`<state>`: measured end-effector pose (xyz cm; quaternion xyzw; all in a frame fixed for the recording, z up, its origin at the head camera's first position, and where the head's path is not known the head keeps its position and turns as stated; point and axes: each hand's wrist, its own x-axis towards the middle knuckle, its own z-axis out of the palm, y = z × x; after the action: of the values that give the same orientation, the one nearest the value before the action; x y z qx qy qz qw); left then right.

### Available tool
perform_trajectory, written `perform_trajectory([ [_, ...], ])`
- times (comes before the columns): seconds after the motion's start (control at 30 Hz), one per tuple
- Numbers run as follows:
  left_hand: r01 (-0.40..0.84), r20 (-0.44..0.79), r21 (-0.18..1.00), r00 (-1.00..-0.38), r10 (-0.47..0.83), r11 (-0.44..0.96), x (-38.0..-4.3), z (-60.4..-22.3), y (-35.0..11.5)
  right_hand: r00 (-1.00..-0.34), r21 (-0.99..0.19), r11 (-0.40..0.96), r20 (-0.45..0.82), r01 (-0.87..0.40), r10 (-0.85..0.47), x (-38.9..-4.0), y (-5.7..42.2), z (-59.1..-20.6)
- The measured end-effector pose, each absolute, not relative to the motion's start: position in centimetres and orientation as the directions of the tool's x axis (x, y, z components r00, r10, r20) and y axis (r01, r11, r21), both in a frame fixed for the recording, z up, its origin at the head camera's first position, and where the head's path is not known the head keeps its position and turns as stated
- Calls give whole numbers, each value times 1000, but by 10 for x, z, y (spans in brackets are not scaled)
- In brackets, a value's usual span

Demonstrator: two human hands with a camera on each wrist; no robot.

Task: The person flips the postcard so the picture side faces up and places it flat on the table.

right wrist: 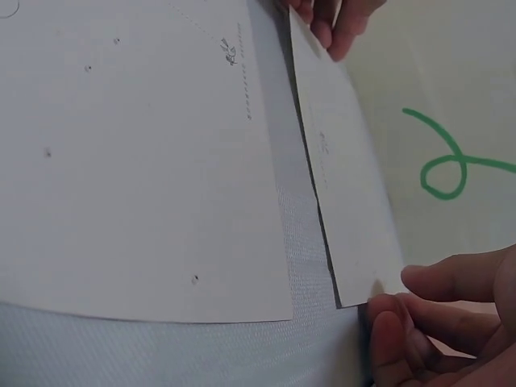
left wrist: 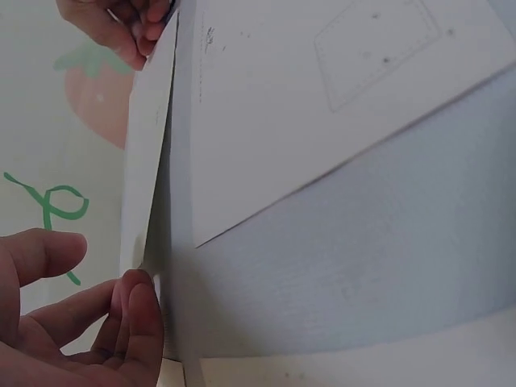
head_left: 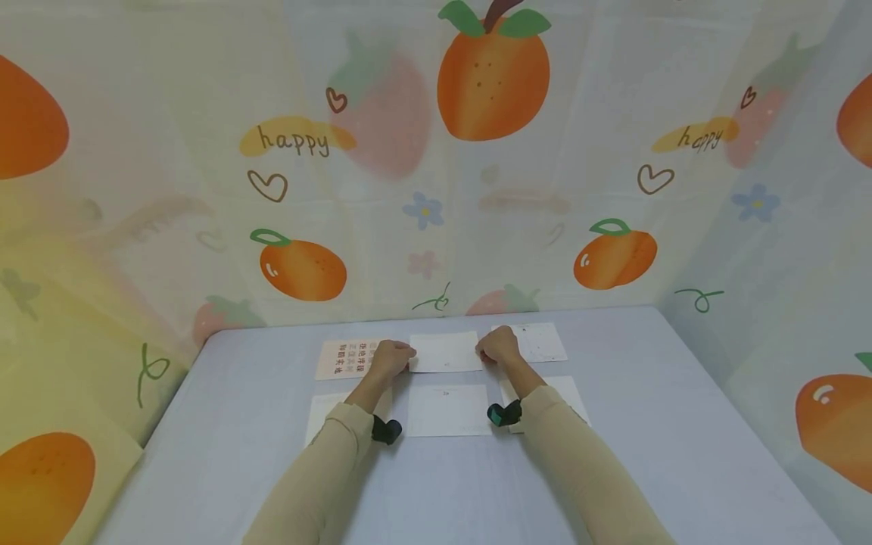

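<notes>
The white card [head_left: 444, 353], at twelve o'clock on the surface [head_left: 436, 492], looks light, thin and creasable, best taken by its nine- and three-o'clock edges. Relaxed fingers of the left hand [head_left: 393, 357] touch one, thumb apart; the right hand [head_left: 500, 346] pinches the other, hiding a corner, and the faint print [right wrist: 324, 145] is illegible.

The word "happy" [head_left: 293, 141] is legible at two positions on the backdrop cloth [head_left: 490, 250], left and right, in brown lowercase script over a yellow-orange smear. The rear-left card [head_left: 343, 359] carries vertical columns of Chinese characters, some dark, some paler; these are too small to read with certainty. In the right wrist view, the flat sheet [right wrist: 145, 193] bears a line of tiny print beside a small emblem [right wrist: 230, 53]; the held sheet [right wrist: 355, 201] bears a faint mark. Both are illegible.
</notes>
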<state>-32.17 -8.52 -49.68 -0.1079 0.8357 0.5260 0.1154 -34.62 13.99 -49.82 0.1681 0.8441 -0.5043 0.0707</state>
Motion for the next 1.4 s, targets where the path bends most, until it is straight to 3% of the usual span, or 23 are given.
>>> perform_trajectory([
  [0.4, -275, -268, 873, -961, -73, 403, -319, -494, -88, -948, -909, 289, -250, 299, 195, -338, 142, -498],
  [0.8, -237, -228, 926, -971, -67, 294, -311, -488, -89, -956, -920, 271, -244, 282, 164, -325, 144, -490],
  [1.4, -227, -195, 920, -972, -127, 320, -306, -482, -87, -960, -937, 231, -229, 263, 164, -321, 142, -479],
])
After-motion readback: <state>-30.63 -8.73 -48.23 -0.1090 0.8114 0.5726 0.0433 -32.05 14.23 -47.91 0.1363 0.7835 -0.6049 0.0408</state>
